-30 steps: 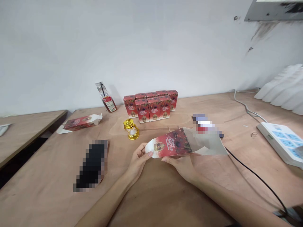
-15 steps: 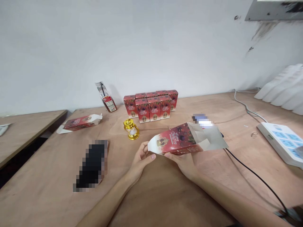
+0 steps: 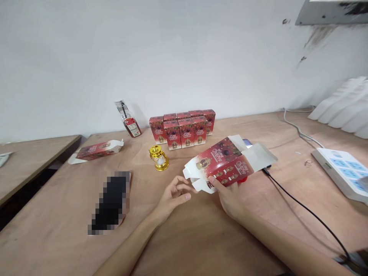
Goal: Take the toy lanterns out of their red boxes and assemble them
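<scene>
Gold lantern (image 3: 159, 157) stands on the table (image 3: 71, 199), apart from both hands. Left hand (image 3: 173, 194): fingers loosely curled, empty, just beside the white end flaps of the red carton (image 3: 222, 164). Right hand (image 3: 230, 197) grips the carton from beneath, thumb on its near face, raised above the table.

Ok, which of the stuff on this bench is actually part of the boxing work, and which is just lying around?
In the work:
right hand holding the opened red carton
left hand beside its open end flaps
gold lantern
folded-flat carton
stacked red boxes

Lying about:
power strip
black cable
plastic packet against the wall
white stack
</scene>
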A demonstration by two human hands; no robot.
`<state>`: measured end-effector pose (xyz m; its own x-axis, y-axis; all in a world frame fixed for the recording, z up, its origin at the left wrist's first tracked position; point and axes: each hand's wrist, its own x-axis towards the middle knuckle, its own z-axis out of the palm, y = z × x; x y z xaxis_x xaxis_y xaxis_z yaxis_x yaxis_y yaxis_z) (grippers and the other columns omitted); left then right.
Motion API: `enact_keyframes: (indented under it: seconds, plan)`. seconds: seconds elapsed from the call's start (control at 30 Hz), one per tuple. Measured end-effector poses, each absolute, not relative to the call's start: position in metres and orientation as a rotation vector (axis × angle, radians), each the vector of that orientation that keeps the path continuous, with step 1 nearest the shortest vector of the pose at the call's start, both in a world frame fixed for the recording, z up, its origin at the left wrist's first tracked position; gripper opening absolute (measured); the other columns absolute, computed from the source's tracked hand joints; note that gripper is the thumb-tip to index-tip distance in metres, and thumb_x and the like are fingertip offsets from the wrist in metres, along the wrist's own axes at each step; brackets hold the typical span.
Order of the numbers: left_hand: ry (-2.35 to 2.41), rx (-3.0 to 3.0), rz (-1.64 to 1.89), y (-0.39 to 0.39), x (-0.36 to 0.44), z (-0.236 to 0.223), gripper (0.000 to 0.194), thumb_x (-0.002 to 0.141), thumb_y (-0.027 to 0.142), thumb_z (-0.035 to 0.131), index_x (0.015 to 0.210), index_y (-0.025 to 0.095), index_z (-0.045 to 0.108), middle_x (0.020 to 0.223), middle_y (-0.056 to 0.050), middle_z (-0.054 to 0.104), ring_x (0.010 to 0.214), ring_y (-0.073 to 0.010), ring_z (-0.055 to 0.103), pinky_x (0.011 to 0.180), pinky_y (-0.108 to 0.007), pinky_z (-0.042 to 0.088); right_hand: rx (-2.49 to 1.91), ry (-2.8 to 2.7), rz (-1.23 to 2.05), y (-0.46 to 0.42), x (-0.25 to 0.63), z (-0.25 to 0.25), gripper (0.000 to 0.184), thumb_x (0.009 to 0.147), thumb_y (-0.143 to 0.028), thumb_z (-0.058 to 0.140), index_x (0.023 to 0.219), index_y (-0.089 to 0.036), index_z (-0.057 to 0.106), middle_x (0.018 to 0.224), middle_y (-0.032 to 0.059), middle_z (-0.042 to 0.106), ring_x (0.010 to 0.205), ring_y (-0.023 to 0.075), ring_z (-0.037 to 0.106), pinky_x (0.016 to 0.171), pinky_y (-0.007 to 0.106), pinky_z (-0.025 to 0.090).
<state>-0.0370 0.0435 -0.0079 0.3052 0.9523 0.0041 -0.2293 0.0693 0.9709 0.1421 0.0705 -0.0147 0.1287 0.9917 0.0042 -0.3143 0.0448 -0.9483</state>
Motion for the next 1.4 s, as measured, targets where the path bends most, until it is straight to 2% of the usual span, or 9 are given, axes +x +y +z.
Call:
enact_keyframes:
  seconds: [0.17, 0.4, 0.57, 0.67, 0.77, 0.87, 1.07, 1.2, 1.4]
  plan:
    - [0.844, 1.248, 0.875, 0.036, -0.034, -0.002, 0.036, 0.076, 0.036, 0.067, 0.104, 0.02, 0.052, 0.078, -0.004, 0.07, 0.072, -0.015, 0.059, 0.069, -0.027, 0.037, -0.952, -0.788, 1.225, 0.073, 0.143, -0.003, 0.047, 0.059, -0.032, 0.077, 0.102, -0.023, 0.059, 0.096, 0.0027, 0.068, 0.093, 0.0216, 0.062, 0.089, 0.042, 0.048]
    - [0.801, 1.254, 0.938, 0.037, -0.031, -0.001, 0.046, 0.078, 0.034, 0.064, 0.119, 0.022, 0.046, 0.083, -0.003, 0.064, 0.075, -0.0144, 0.054, 0.071, -0.028, 0.037, -0.933, -0.72, 1.325, 0.071, 0.142, -0.002, 0.036, 0.058, -0.03, 0.078, 0.089, -0.021, 0.061, 0.083, 0.001, 0.068, 0.076, 0.019, 0.063, 0.073, 0.036, 0.051]
    - [0.906, 1.283, 1.044, 0.036, -0.028, -0.005, 0.036, 0.078, 0.035, 0.064, 0.109, 0.022, 0.053, 0.07, 0.002, 0.053, 0.065, -0.0121, 0.048, 0.065, -0.026, 0.035, -0.924, -0.836, 1.381, 0.072, 0.144, -0.01, 0.036, 0.059, -0.029, 0.079, 0.09, -0.023, 0.061, 0.079, -0.0024, 0.068, 0.071, 0.0166, 0.061, 0.069, 0.033, 0.051]
    - [1.151, 1.523, 1.282, 0.033, -0.025, -0.007, 0.035, 0.074, 0.031, 0.068, 0.105, 0.024, 0.056, 0.083, -0.001, 0.05, 0.074, -0.0149, 0.048, 0.071, -0.028, 0.037, -0.946, -0.985, 1.386, 0.07, 0.146, -0.008, 0.035, 0.061, -0.031, 0.078, 0.091, -0.022, 0.062, 0.083, -0.0004, 0.069, 0.077, 0.0184, 0.063, 0.075, 0.034, 0.051]
    - [1.373, 1.804, 1.45, 0.028, -0.023, -0.008, 0.057, 0.06, 0.031, 0.078, 0.113, 0.026, 0.057, 0.108, -0.008, 0.048, 0.102, -0.0258, 0.047, 0.089, -0.036, 0.035, -0.957, -1.145, 1.484, 0.063, 0.147, -0.004, 0.039, 0.061, -0.037, 0.078, 0.094, -0.02, 0.064, 0.095, 0.0042, 0.07, 0.09, 0.024, 0.064, 0.083, 0.04, 0.051]
    - [1.534, 1.992, 1.329, 0.024, -0.02, -0.007, 0.084, 0.052, 0.036, 0.081, 0.128, 0.027, 0.046, 0.128, -0.012, 0.041, 0.119, -0.0346, 0.039, 0.099, -0.047, 0.027, -0.881, -1.282, 1.684, 0.058, 0.147, -0.005, 0.047, 0.063, -0.046, 0.075, 0.102, -0.021, 0.063, 0.105, 0.0064, 0.068, 0.101, 0.0264, 0.062, 0.09, 0.043, 0.049]
    - [1.575, 2.048, 1.2, 0.022, -0.019, -0.012, 0.1, 0.062, 0.038, 0.074, 0.142, 0.024, 0.017, 0.137, -0.016, 0.039, 0.123, -0.0338, 0.038, 0.099, -0.051, 0.03, -0.619, -1.456, 1.827, 0.057, 0.146, -0.01, 0.082, 0.054, -0.062, 0.074, 0.121, -0.021, 0.048, 0.13, 0.0116, 0.053, 0.121, 0.0278, 0.049, 0.102, 0.044, 0.039]
    - [1.457, 1.802, 1.215, 0.022, -0.022, -0.017, 0.098, 0.054, 0.042, 0.079, 0.137, 0.021, 0.031, 0.128, -0.015, 0.05, 0.114, -0.0333, 0.048, 0.092, -0.048, 0.041, -0.579, -1.452, 1.806, 0.056, 0.145, -0.011, 0.08, 0.057, -0.058, 0.076, 0.121, -0.022, 0.045, 0.126, 0.011, 0.055, 0.12, 0.0274, 0.049, 0.101, 0.044, 0.041]
    - [1.268, 1.293, 1.339, 0.033, -0.022, -0.008, 0.065, 0.048, 0.042, 0.082, 0.102, 0.016, 0.057, 0.09, -0.005, 0.069, 0.08, -0.0215, 0.063, 0.072, -0.032, 0.052, -0.694, -1.413, 1.688, 0.058, 0.145, -0.014, 0.055, 0.067, -0.045, 0.074, 0.111, -0.021, 0.051, 0.114, 0.0082, 0.062, 0.104, 0.0225, 0.059, 0.09, 0.039, 0.048]
